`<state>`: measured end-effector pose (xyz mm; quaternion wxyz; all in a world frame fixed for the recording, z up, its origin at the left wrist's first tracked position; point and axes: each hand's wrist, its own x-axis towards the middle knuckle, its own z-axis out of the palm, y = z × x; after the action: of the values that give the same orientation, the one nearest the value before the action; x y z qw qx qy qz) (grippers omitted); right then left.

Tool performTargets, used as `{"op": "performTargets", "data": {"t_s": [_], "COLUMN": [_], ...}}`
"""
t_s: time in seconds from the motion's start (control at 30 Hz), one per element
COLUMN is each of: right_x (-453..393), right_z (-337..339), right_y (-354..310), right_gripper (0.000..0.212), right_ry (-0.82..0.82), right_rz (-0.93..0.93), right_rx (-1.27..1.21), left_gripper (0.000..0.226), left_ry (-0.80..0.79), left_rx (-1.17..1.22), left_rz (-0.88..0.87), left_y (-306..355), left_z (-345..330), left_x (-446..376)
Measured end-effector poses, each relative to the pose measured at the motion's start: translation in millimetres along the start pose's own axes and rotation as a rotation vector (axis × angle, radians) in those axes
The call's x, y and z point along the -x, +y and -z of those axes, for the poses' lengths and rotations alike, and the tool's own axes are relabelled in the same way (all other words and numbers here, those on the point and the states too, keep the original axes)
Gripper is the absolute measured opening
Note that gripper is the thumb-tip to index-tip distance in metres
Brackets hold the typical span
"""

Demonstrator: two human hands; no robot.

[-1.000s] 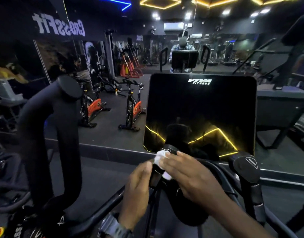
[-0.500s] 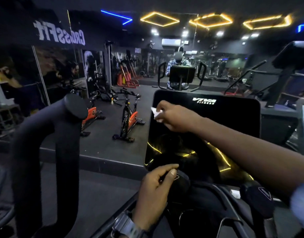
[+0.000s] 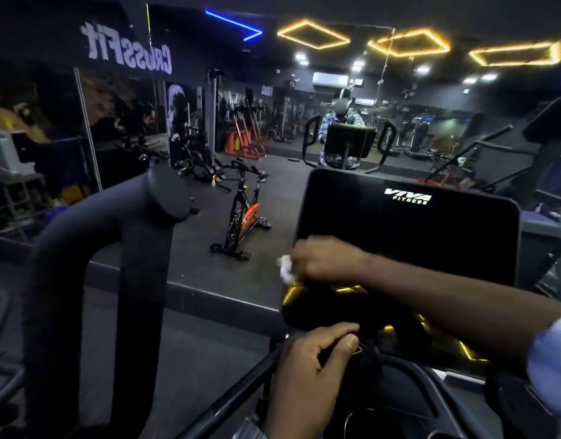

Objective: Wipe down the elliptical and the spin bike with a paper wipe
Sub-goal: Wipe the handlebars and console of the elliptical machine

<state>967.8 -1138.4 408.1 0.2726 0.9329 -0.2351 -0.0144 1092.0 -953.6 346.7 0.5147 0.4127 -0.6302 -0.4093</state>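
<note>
I stand at the elliptical, whose black glossy console screen (image 3: 431, 236) fills the middle right. My right hand (image 3: 326, 259) holds a crumpled white paper wipe (image 3: 285, 269) against the screen's left edge, about halfway down. My left hand (image 3: 310, 365) grips the short black inner handle (image 3: 364, 359) below the console, thumb on top. The elliptical's tall padded left arm (image 3: 139, 280) rises at the left. An orange and black spin bike (image 3: 244, 217) appears beyond in the wall mirror.
A large wall mirror ahead reflects the gym floor, a person behind a console (image 3: 345, 137), orange racks (image 3: 244, 137) and ceiling lights. A treadmill frame (image 3: 545, 191) stands at the right. A raised ledge (image 3: 209, 293) runs along the mirror's base.
My right hand has slid the wipe down the screen's left edge from the top corner to mid height. Before that it lifted the wipe from the inner handle. My left hand has closed round that handle.
</note>
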Motion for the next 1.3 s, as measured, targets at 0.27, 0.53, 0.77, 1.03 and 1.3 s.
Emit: {"op": "performTargets", "data": {"t_s": [0.27,0.53,0.77,1.03,1.3], "right_x": [15.7,13.1,32.7,23.4,32.6], "right_z": [-15.8,-13.9,-24.3,15.1,3.0], "right_y": [-11.1,26.2,-45.9,55.7,14.5], "right_gripper": [0.008,0.017,0.011,0.018,0.016], "right_ry": [0.067,0.087,-0.057,0.360,0.016], "right_rz": [0.024,-0.210,0.354,-0.364,0.013], "right_rx": [-0.269,-0.114,0.052,0.038,0.011], "left_gripper": [0.020,0.018,0.019,0.018,0.037], "left_ry": [0.015,0.044,0.069,0.038,0.027], "left_rx": [-0.040,-0.036,-0.060,0.002,-0.009], "left_rz": [-0.016,-0.072,-0.119,-0.114,-0.073], "left_y": [-2.0,-7.2,-6.9,-7.7,-19.7], "left_z": [-1.2,-5.2,-5.1,-6.0,16.4], "left_x": [0.0,-1.5,-1.2,0.3,-43.0]}}
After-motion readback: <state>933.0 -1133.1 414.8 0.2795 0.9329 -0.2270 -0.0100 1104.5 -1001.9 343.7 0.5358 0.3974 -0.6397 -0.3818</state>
